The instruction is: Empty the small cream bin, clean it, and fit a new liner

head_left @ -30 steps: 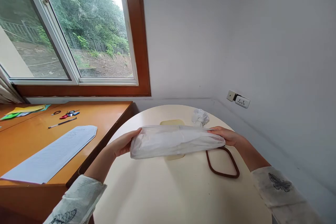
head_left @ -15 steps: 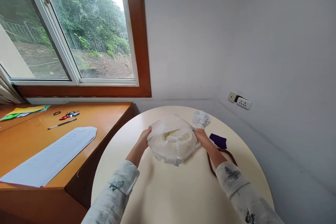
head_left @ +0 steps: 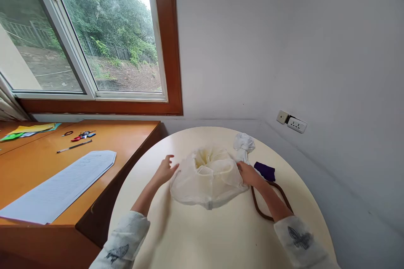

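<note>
A sheer white cloth piece (head_left: 189, 185) rests on the round table, spread into a puffy ring. Its gathered opening shows a pale yellowish inside, and a small grey tag hangs at the front edge. To its left, my left hand (head_left: 164, 171) is held just off the cloth, fingers spread with nothing in them. My right hand (head_left: 248, 174) lies against the cloth's right edge, its fingers stretched toward it and the tips partly hidden. Beside that hand are a bunched white cloth (head_left: 243, 142), a folded purple cloth (head_left: 265, 171) and a curved brown band (head_left: 286, 200).
The round cream table (head_left: 202, 239) stands against the wall. At left, a wooden desk (head_left: 132, 138) carries white papers (head_left: 63, 187), a pen (head_left: 74, 147), keys (head_left: 84, 135) and coloured sheets (head_left: 31, 128). A wall socket (head_left: 297, 125) is at right.
My left hand has let go of the white cloth and moved left and slightly down. The cloth's raised back flap has dropped, showing the opening. My right hand has shifted slightly right.
</note>
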Demonstrator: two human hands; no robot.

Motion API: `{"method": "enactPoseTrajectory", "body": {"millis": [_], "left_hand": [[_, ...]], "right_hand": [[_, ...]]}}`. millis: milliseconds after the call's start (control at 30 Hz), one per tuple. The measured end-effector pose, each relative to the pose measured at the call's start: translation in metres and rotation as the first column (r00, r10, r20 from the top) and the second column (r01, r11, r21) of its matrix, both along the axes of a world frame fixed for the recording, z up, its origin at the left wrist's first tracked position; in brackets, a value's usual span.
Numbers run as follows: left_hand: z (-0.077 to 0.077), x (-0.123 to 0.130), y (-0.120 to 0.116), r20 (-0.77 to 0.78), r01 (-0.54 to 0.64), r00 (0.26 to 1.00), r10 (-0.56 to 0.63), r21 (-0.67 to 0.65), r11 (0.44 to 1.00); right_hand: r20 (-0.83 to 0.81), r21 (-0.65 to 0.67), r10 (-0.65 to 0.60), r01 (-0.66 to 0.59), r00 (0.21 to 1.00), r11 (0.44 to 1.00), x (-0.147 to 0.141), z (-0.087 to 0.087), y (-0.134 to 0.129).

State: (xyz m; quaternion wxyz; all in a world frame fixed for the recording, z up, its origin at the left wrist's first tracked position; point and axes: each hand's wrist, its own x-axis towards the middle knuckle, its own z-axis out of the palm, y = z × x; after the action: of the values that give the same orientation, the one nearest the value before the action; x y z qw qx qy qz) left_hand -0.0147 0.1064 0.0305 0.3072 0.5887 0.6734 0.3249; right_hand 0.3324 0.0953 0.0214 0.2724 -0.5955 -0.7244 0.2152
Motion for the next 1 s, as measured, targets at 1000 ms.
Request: {"method": "enactPoseTrajectory", "body": {"millis": [1000], "left_hand": [[0.067,0.075,-0.068,-0.685,0.803,0.552,-0.476,0.282,0.525]], "right_hand": [[0.304,-0.04,0.519,-0.534,0.799,0.845,-0.083,0.108,-0.033]]}}
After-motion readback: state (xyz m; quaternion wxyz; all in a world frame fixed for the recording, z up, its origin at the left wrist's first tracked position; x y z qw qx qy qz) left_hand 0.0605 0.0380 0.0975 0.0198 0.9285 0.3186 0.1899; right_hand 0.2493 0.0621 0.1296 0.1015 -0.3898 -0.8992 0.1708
